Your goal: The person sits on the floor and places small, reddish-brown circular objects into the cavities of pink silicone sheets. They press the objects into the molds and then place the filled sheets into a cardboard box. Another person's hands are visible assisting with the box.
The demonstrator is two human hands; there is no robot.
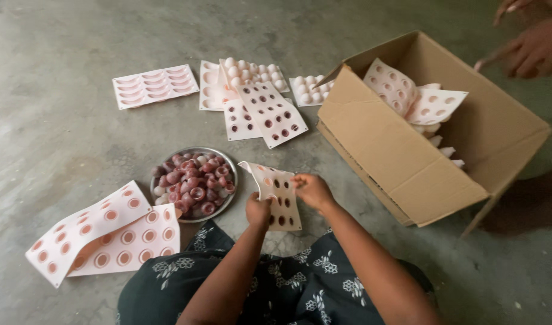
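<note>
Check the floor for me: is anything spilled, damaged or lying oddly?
Nothing is spilled: the dark red pieces sit inside the metal plate. The mould sheet held by the left hand and right hand is bent. The cardboard box lies tipped on its side, with sheets crammed in crookedly.

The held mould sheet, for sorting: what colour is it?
Pale pink mould sheet with dark reddish-brown cavities, seen in the head view.

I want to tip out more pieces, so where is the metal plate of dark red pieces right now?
In the head view the metal plate sits on the floor left of centre, just left of the mould sheet held by the left hand and right hand, above two pink moulds.
</note>
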